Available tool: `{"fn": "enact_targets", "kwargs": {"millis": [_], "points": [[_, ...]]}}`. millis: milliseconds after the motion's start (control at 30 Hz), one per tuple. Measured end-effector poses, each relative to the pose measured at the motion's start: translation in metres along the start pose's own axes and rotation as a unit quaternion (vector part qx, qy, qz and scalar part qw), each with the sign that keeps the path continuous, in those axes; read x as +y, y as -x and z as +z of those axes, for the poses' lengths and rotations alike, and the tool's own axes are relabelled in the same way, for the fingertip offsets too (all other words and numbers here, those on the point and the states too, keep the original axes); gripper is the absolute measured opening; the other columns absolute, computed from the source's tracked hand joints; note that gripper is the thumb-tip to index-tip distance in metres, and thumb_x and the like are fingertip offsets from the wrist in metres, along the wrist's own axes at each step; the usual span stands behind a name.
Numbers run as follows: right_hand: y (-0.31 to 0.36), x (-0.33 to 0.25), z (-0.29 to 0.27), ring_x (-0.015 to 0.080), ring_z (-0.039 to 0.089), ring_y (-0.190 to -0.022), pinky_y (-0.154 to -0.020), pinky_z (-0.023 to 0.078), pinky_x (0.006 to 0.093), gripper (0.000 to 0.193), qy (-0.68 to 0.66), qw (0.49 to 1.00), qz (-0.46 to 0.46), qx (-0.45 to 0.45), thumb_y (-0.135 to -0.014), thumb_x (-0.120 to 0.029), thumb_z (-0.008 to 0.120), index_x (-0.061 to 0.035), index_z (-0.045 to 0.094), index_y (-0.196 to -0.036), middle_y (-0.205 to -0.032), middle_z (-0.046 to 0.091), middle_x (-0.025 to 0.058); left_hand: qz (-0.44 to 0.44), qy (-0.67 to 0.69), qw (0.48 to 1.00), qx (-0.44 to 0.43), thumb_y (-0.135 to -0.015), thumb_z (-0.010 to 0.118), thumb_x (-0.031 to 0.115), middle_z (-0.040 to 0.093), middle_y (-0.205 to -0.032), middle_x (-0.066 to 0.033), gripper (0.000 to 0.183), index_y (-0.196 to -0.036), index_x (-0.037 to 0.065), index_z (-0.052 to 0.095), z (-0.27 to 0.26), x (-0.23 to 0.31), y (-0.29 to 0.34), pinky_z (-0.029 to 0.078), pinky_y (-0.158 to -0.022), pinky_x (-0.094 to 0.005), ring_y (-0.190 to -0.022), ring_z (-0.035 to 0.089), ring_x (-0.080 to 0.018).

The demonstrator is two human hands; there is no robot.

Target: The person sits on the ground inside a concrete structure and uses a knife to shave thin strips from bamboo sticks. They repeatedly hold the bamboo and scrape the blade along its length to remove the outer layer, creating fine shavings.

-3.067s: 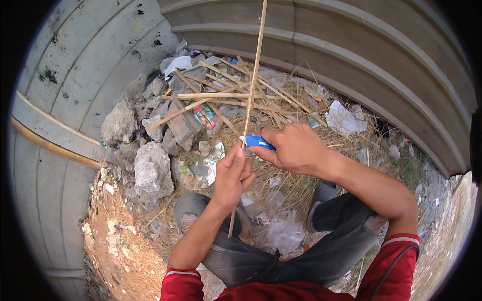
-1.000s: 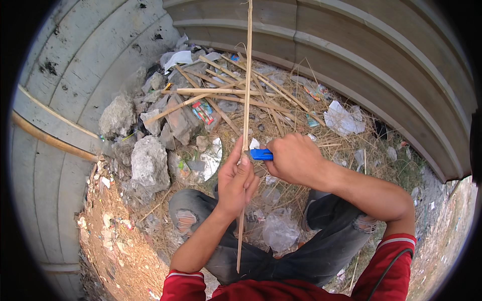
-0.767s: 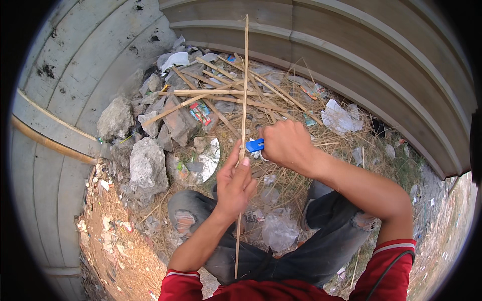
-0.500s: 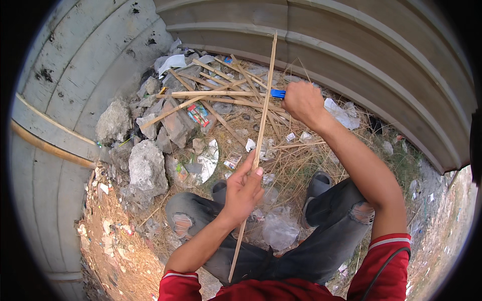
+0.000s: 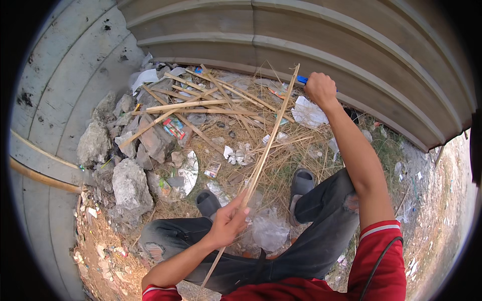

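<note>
A long, thin split-wood strip (image 5: pixel 272 135) slants from my lap up toward the metal wall. My left hand (image 5: pixel 228 221) grips it below its middle, thumb and fingers closed around it. Near the strip's far end, my right hand (image 5: pixel 321 89) is wrapped around a blue-handled cutter (image 5: pixel 302 79). The cutter's blue end points at the strip, close to its tip; its blade cannot be made out. Beyond the strip, to the left, several similar wood strips (image 5: pixel 201 104) lie crossed in a loose pile.
Corrugated metal sheets (image 5: pixel 201 30) wall off the far side and the left. Broken rocks (image 5: pixel 131 185) sit at the left. Dry grass, paper scraps and a clear plastic bag (image 5: pixel 269 231) litter the ground between my feet and the pile. My slippered feet (image 5: pixel 303 183) flank the strip.
The strip has tilted farther right at its far end. My right hand with the cutter has moved outward toward that tip; my left hand has come lower and nearer to me.
</note>
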State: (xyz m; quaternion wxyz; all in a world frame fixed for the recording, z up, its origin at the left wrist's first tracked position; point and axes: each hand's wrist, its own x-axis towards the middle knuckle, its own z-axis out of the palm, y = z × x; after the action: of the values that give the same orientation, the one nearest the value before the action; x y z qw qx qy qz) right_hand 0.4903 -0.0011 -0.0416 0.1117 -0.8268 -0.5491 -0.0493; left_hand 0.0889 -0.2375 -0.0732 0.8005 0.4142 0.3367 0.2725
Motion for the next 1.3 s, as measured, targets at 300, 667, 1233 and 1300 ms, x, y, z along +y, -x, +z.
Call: {"fn": "enact_targets", "kwargs": {"millis": [300,667,1233,1300], "points": [[0.009,0.124,0.020,0.0432,0.067,-0.106,-0.092,0.054,0.0495,0.030,-0.005,0.983,0.186,0.002,-0.087,-0.025,0.060,0.0007,0.073,-0.097,-0.105,0.071,0.0254,-0.037,0.104,0.994,-0.024,-0.107,0.043,0.009,0.033,-0.057,0.0040,0.056,-0.159,0.007,0.023,-0.027,-0.014,0.045,0.028,-0.043,-0.0218,-0.043,0.026,-0.0045],[0.104,-0.071,-0.084,0.0420,0.061,-0.060,-0.064,0.048,0.0496,0.036,-0.216,0.954,-0.159,-0.138,-0.086,-0.033,0.065,0.0014,0.067,-0.074,-0.063,0.062,0.0219,0.161,-0.030,0.980,0.111,-0.105,0.049,0.009,0.044,-0.068,0.0078,0.060,-0.158,0.003,0.022,-0.001,0.025,0.004,0.027,-0.047,-0.0203,-0.053,0.034,0.0002],[0.189,-0.143,-0.068,0.0393,0.067,-0.061,-0.057,0.053,0.0496,0.019,-0.127,0.889,-0.433,-0.081,-0.082,-0.023,0.061,-0.0071,0.071,-0.081,-0.065,0.066,0.0187,0.238,0.001,0.947,0.217,-0.105,0.050,0.010,0.038,-0.056,0.0068,0.060,-0.158,0.004,0.022,0.016,0.049,-0.030,0.024,-0.038,-0.0228,-0.040,0.030,-0.0018],[0.191,-0.144,-0.060,0.0390,0.068,-0.061,-0.056,0.053,0.0497,0.019,-0.115,0.889,-0.438,-0.064,-0.082,-0.022,0.060,-0.0067,0.071,-0.080,-0.065,0.067,0.0186,0.232,-0.006,0.948,0.218,-0.105,0.050,0.010,0.039,-0.058,0.0071,0.060,-0.158,0.003,0.022,0.016,0.048,-0.030,0.024,-0.038,-0.0226,-0.041,0.031,-0.0015]]}}
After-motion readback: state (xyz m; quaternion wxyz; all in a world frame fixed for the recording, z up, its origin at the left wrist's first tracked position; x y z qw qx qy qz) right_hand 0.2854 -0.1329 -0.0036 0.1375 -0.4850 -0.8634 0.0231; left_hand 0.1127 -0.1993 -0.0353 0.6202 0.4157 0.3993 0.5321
